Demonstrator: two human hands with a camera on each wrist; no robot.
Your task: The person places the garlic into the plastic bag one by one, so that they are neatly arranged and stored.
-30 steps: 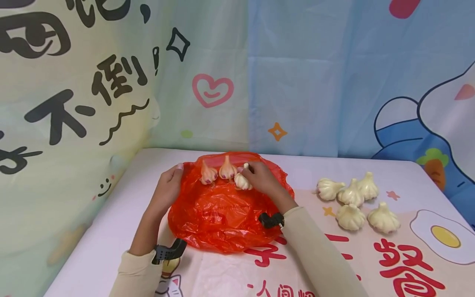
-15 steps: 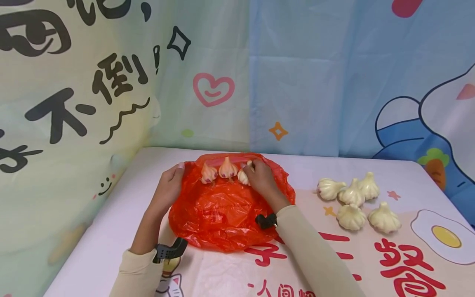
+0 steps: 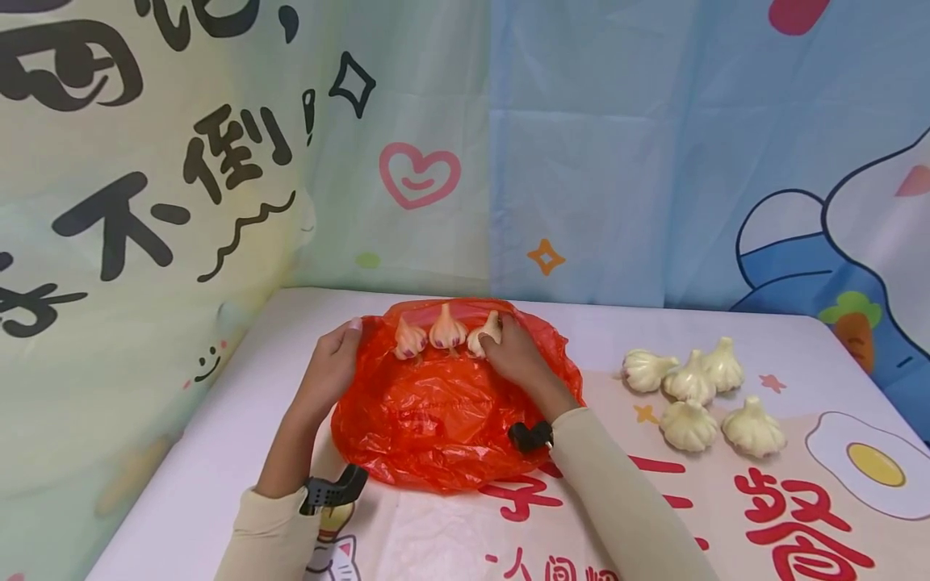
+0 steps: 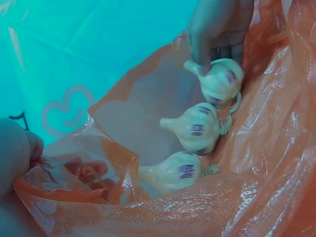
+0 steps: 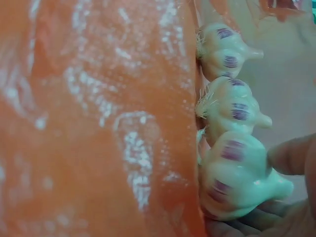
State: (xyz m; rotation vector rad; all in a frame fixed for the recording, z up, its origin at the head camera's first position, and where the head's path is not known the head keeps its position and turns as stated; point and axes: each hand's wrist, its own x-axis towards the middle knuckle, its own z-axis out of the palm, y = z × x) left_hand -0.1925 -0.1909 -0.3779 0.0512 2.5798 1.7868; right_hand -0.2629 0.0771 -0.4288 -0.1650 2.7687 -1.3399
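Three garlic bulbs lie in a row in the open red plastic bag: a left one, a middle one and a right one. The right hand reaches inside and holds the right bulb, seen in the right wrist view with its thumb against that bulb and fingers beneath. At the bag's left edge, the left hand pinches the plastic; the left wrist view shows its thumb on the rim. All three bulbs have purple marks and their stems point toward the back.
Several white garlic bulbs stand in a group on the right of the table, one of them nearest the front. The table has a printed cover. A printed curtain hangs behind it.
The right hand has shifted slightly to the right with its bulb, which now stands more upright beside the middle one. The left hand has stayed at the bag's edge.
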